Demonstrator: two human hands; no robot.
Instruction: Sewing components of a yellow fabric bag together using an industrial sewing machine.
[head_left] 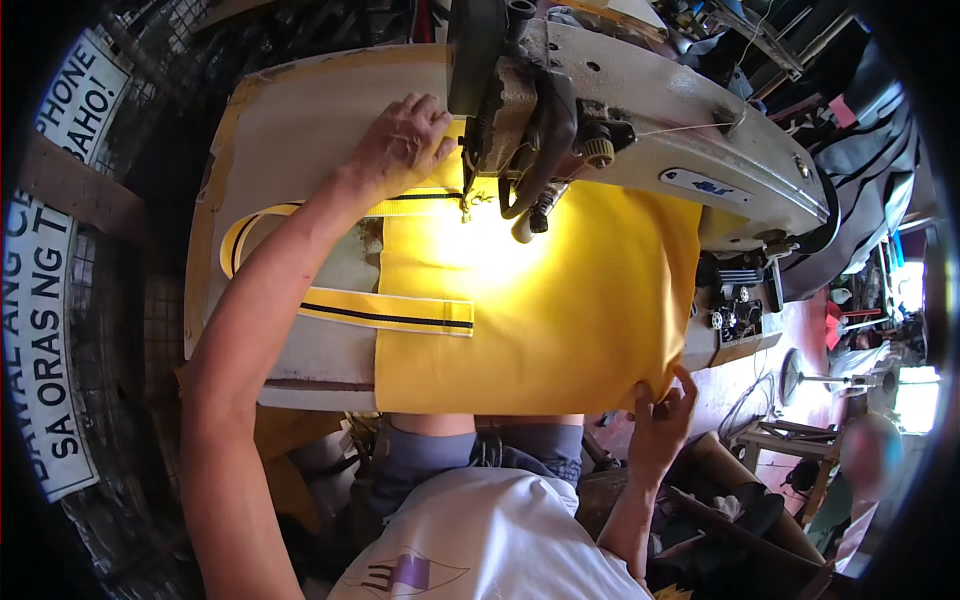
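Note:
A wide sheet of yellow fabric (pixel 540 340) lies under the head of a sewing machine (pixel 500 120), lit brightly around the needle. A yellow strap (pixel 390 312) with a dark centre stripe and pale edges loops out to the left. Its loose end rests on the fabric, and its other end runs to the needle area. Beside the machine head, my left hand (pixel 408 140) is closed, its bent fingers at the fabric's far left part; the fingertips are partly hidden. At the near right corner, my right hand (pixel 662 420) pinches the fabric's edge between thumb and fingers.
The pale machine table (pixel 310 110) has worn tape along its rim. A bobbin winder (pixel 735 318) sits right of the fabric. Lettered signs (pixel 50 350) stand at the left, and a standing fan (pixel 795 375) is on the floor at the right.

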